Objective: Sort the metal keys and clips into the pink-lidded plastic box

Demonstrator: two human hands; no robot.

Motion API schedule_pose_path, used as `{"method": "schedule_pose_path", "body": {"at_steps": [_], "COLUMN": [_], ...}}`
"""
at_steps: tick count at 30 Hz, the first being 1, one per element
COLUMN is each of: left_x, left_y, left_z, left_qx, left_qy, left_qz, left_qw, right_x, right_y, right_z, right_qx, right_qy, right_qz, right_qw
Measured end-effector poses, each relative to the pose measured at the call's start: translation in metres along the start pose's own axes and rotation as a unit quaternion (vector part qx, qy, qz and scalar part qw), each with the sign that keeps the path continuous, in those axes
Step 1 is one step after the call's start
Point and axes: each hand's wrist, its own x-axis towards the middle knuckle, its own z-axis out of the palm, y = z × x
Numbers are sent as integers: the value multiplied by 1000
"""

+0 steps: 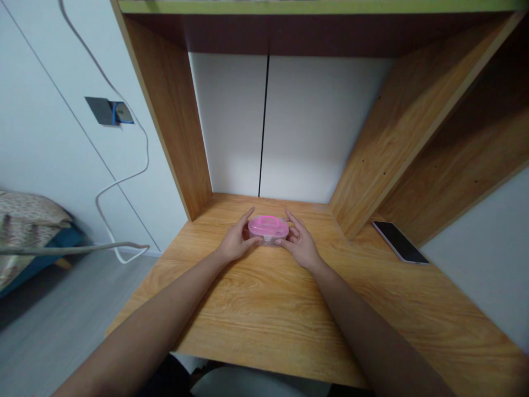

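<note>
A small oval plastic box [268, 227] with a pink lid, a pink handle and a clear lower part sits on the wooden desk [264, 309], towards its back. My left hand [238, 238] grips its left end, with the thumb at the front near the white latch [267, 239]. From the other side my right hand [302, 242] grips the right end, its thumb also at the front. The lid is on. What lies inside the box cannot be made out.
A dark-screened phone [400, 241] lies on the desk at the right, beyond a wooden upright panel [372, 165]. Overhead runs a shelf with a green edge [314, 6]. At the left, a white cable [147, 149] hangs by an open wall socket [123, 112].
</note>
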Motion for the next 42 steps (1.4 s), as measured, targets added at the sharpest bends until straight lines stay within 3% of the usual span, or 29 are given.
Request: {"method": "schedule_pose_path", "body": {"at_steps": [4, 11, 20, 26, 37, 42], "left_x": [2, 1, -1, 1, 2, 2], "left_y": [6, 4, 16, 12, 2, 2], "left_z": [-2, -2, 0, 2, 7, 8], "left_qx": [30, 43, 131, 108, 136, 146], "left_qy": [-13, -12, 4, 17, 39, 42], "left_qz": [30, 10, 96, 75, 74, 71], "left_qw": [999, 999, 987, 991, 987, 986], "right_x": [-1, -3, -3, -1, -5, -7], "right_y": [3, 2, 0, 3, 7, 5], "right_z": [-5, -4, 11, 13, 17, 20], "right_qx": [-77, -175, -189, -222, -342, -347], "right_qy": [-27, -21, -13, -3, -9, 3], "right_qz": [-33, -79, -100, -92, -150, -134], "right_qw": [996, 981, 977, 971, 927, 928]}}
